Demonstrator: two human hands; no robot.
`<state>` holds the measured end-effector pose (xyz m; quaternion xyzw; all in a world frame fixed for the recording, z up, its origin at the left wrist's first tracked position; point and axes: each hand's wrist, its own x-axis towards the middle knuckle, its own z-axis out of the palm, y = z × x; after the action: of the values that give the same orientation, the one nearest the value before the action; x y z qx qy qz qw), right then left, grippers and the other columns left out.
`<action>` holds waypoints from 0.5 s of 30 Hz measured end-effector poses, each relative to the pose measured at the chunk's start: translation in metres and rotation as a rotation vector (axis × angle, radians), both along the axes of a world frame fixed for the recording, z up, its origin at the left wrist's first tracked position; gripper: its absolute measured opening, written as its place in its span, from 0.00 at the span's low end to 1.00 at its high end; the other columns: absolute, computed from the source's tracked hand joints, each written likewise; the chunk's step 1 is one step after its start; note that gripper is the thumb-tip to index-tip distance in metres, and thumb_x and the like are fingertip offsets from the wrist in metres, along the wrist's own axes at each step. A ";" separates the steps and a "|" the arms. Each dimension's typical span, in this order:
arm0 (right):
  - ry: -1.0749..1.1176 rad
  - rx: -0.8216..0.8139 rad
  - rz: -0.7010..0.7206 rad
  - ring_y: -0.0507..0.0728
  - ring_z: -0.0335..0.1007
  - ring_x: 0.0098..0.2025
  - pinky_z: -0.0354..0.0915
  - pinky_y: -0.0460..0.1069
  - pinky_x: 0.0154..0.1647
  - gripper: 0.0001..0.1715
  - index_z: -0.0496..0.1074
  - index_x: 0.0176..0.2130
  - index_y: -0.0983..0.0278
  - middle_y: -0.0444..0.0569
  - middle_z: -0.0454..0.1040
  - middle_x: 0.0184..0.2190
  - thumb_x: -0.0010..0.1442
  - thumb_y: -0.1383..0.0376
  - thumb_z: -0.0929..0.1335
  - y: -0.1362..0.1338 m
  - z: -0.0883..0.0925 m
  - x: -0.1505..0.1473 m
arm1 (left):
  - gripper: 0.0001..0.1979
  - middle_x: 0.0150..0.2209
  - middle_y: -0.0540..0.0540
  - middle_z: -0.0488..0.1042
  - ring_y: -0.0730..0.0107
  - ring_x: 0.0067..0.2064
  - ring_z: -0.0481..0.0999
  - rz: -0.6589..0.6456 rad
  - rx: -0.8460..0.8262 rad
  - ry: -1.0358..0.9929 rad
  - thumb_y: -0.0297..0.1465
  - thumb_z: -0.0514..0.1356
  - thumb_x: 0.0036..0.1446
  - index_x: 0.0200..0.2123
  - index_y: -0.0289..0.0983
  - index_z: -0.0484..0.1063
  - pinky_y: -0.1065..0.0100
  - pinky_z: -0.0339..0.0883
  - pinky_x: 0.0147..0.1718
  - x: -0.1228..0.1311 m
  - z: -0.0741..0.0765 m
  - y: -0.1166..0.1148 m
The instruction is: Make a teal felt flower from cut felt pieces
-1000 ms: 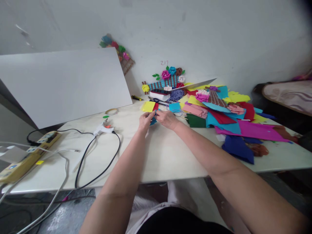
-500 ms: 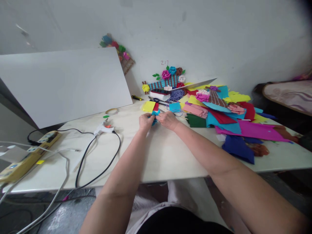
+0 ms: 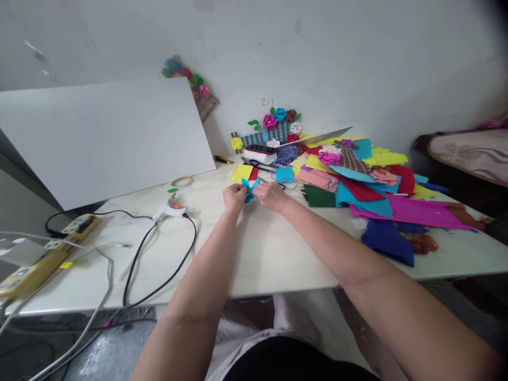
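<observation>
We hold a bright blue paper piece between our two hands, a little above or at the surface of the counter; we cannot tell whether it touches down. The fingers of our left hand are closed in a pinch on its left side, and those of our right hand are drawn together on its right side. Two pointed folds of it stick up between them, with a notch in the middle.

Just beyond the piece lie a yellow paper square, a red paper square partly covered by the yellow one, and, farther right, a light blue paper square. Behind these we see a phone and a tangle of purple cord. A heap of colored paper spreads over the right side. To our left, well apart from our hands, a white glue gun lies near a roll of tape, and a large white board stands tilted behind them.
</observation>
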<state>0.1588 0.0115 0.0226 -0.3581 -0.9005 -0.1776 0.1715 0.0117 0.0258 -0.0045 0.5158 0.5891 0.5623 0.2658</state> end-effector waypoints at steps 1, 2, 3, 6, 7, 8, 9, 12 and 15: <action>0.008 0.002 0.002 0.54 0.63 0.29 0.46 0.49 0.26 0.16 0.75 0.33 0.69 0.55 0.74 0.30 0.59 0.72 0.59 0.001 0.000 0.000 | 0.10 0.14 0.50 0.66 0.70 0.25 0.70 -0.011 0.002 -0.022 0.35 0.61 0.42 0.16 0.37 0.69 0.72 0.60 0.25 0.000 0.000 0.000; 0.016 0.005 0.002 0.54 0.62 0.28 0.46 0.49 0.26 0.16 0.75 0.33 0.69 0.55 0.74 0.30 0.58 0.72 0.59 0.001 -0.001 0.000 | 0.10 0.14 0.50 0.65 0.70 0.24 0.69 -0.023 0.006 -0.042 0.36 0.61 0.42 0.16 0.37 0.69 0.72 0.60 0.25 -0.001 -0.001 0.000; 0.023 0.007 0.001 0.54 0.62 0.28 0.46 0.49 0.26 0.16 0.75 0.33 0.69 0.55 0.73 0.30 0.58 0.73 0.59 0.002 -0.002 0.001 | 0.10 0.14 0.51 0.65 0.71 0.24 0.69 -0.031 0.008 -0.058 0.36 0.62 0.42 0.16 0.37 0.69 0.72 0.60 0.25 0.000 -0.001 0.000; 0.032 0.017 -0.004 0.54 0.62 0.28 0.46 0.49 0.26 0.16 0.74 0.34 0.70 0.56 0.73 0.30 0.58 0.73 0.59 0.002 -0.003 0.000 | 0.10 0.14 0.50 0.65 0.71 0.23 0.68 -0.029 -0.012 -0.038 0.36 0.63 0.41 0.16 0.36 0.70 0.71 0.59 0.25 0.001 0.001 -0.003; 0.032 0.019 -0.007 0.54 0.62 0.28 0.46 0.49 0.26 0.16 0.74 0.34 0.70 0.56 0.73 0.30 0.58 0.73 0.59 0.001 -0.003 0.000 | 0.09 0.14 0.50 0.65 0.70 0.23 0.68 -0.015 -0.024 -0.005 0.35 0.63 0.41 0.16 0.37 0.70 0.71 0.58 0.25 0.002 0.002 -0.004; 0.032 0.020 -0.010 0.54 0.62 0.28 0.47 0.49 0.26 0.16 0.74 0.34 0.70 0.56 0.73 0.30 0.58 0.72 0.58 0.001 -0.003 0.000 | 0.09 0.14 0.50 0.66 0.70 0.23 0.68 0.004 -0.037 0.038 0.35 0.63 0.40 0.17 0.37 0.71 0.71 0.57 0.25 0.003 0.002 -0.005; 0.030 0.018 -0.013 0.54 0.62 0.28 0.47 0.49 0.26 0.16 0.74 0.34 0.70 0.56 0.73 0.30 0.59 0.72 0.58 0.000 -0.003 -0.001 | 0.08 0.15 0.49 0.66 0.69 0.24 0.68 0.025 -0.047 0.084 0.35 0.63 0.40 0.17 0.37 0.71 0.70 0.57 0.25 0.004 0.003 -0.006; 0.010 0.001 -0.021 0.55 0.63 0.29 0.47 0.49 0.26 0.17 0.74 0.35 0.70 0.57 0.74 0.31 0.59 0.72 0.58 -0.001 -0.003 -0.002 | 0.07 0.15 0.48 0.68 0.66 0.26 0.70 0.074 -0.058 0.211 0.33 0.63 0.40 0.16 0.37 0.72 0.70 0.57 0.25 0.005 0.004 -0.007; -0.014 -0.021 -0.031 0.56 0.64 0.30 0.48 0.49 0.26 0.17 0.75 0.36 0.71 0.58 0.74 0.32 0.58 0.73 0.58 -0.001 -0.004 -0.004 | 0.06 0.16 0.46 0.69 0.64 0.28 0.71 0.091 -0.059 0.299 0.31 0.62 0.41 0.16 0.38 0.72 0.69 0.56 0.26 0.006 0.006 -0.009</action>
<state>0.1552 0.0101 0.0188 -0.3727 -0.8977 -0.1733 0.1586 0.0175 0.0171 0.0019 0.5586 0.6612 0.4730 0.1646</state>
